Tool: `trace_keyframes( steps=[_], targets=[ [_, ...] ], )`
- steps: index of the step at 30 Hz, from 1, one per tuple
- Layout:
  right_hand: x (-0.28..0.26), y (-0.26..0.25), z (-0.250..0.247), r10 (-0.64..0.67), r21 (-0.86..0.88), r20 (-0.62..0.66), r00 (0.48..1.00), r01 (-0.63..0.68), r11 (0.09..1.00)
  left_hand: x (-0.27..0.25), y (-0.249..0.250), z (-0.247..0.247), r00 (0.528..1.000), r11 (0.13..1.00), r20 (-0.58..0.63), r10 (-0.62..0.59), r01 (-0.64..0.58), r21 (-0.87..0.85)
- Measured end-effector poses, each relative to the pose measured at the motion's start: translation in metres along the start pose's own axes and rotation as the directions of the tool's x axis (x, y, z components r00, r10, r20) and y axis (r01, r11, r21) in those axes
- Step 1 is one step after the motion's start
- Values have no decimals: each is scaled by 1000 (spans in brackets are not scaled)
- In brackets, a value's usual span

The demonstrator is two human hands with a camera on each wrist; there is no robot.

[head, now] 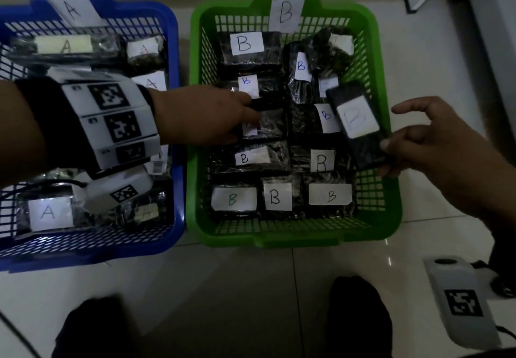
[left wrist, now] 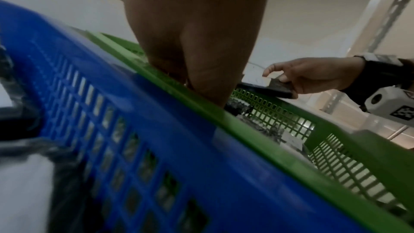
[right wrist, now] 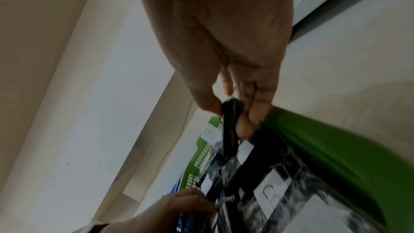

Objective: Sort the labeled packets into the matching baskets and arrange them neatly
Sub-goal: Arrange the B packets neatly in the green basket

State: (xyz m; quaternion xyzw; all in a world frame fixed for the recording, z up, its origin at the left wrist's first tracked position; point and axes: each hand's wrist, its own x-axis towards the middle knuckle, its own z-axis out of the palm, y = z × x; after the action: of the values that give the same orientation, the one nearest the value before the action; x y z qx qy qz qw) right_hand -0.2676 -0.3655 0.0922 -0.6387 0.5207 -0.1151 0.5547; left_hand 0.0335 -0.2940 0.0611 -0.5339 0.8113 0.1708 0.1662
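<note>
A green basket [head: 388,190] tagged B holds several dark packets with white B labels, in rough rows. To its left, the blue basket [head: 176,106] tagged A holds packets marked A. My right hand [head: 386,159] pinches the lower end of a black B packet [head: 357,123], tilted over the green basket's right side; the right wrist view shows thumb and fingers on this packet [right wrist: 229,130]. My left hand [head: 252,110] reaches across the blue basket into the green one, finger and thumb pinching a dark packet [head: 269,117] in the middle-left row. The green rim [left wrist: 291,157] hides those fingertips in the left wrist view.
Both baskets stand side by side on a pale tiled floor [head: 251,288]. A white device with a black marker [head: 460,302] lies on the floor at the lower right. Two dark shoes [head: 360,315] are near the bottom edge. Pale furniture [head: 488,36] stands at the upper right.
</note>
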Motion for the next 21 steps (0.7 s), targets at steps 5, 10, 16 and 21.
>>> trace_keyframes(
  steps=[5,10,16,21],
  targets=[
    [-6,-1,-16,67,193,68,995,-79,978,22,15,-15,989,999,-144,39,-34,37],
    [-6,2,-18,113,145,6,994,-113,983,66,47,-16,993,994,-111,-38,26,-103],
    [-6,3,-18,103,-66,21,994,-101,993,62,42,-20,979,968,-158,-125,86,-235],
    [3,-9,-9,30,-403,76,997,3,915,13,2,-28,986,980,-93,-136,120,-155]
  ],
)
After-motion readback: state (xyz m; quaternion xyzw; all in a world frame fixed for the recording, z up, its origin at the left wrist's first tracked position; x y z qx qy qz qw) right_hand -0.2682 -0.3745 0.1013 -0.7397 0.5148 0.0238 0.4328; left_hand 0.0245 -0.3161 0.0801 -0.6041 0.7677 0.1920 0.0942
